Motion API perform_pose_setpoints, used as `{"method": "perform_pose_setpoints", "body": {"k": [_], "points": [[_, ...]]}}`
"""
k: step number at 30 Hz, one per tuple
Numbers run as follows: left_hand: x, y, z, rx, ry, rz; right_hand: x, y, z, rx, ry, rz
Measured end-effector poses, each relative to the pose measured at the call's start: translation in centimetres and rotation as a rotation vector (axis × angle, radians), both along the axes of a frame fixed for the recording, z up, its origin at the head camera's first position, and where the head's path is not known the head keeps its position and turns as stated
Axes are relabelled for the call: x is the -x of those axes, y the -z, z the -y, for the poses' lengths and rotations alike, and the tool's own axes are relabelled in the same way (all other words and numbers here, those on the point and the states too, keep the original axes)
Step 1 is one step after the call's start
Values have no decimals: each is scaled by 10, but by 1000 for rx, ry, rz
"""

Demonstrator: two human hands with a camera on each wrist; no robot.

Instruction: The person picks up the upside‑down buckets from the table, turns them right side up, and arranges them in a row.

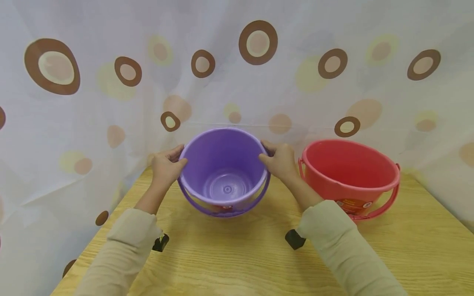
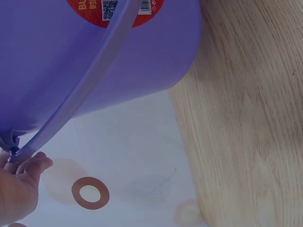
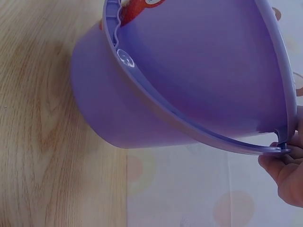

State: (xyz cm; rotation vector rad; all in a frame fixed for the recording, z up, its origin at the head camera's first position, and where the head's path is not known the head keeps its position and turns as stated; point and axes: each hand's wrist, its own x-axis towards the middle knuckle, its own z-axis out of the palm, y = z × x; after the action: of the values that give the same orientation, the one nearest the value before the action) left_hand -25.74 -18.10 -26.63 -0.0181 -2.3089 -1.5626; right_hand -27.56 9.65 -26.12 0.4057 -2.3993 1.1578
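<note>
Between my two hands is a purple plastic bucket (image 1: 227, 164), its opening tipped toward me so the round inner bottom shows. My left hand (image 1: 166, 166) grips the rim on the left, thumb over the edge. On the opposite side my right hand (image 1: 279, 160) holds the rim in the same way. The bucket's handle (image 2: 90, 80) hangs down along the front, and its end joint lies by the left fingers in the left wrist view. In the right wrist view, the right fingers (image 3: 279, 170) touch the handle's other end. Whether the base touches the table is unclear.
A red bucket (image 1: 348, 166) stands upright on the right of the wooden table (image 1: 229, 255), close to my right forearm. Behind the table hangs a white curtain (image 1: 222, 94) with brown ring patterns. Black straps (image 1: 295, 239) show below both wrists.
</note>
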Motion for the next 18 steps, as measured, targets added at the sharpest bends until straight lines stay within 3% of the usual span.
{"method": "perform_pose_setpoints", "body": {"k": [8,18], "points": [[4,1,0,-17,31,47,7,3,-2,-38,-9,67],[12,7,1,-23,54,50,13,7,-5,-59,-13,149]]}}
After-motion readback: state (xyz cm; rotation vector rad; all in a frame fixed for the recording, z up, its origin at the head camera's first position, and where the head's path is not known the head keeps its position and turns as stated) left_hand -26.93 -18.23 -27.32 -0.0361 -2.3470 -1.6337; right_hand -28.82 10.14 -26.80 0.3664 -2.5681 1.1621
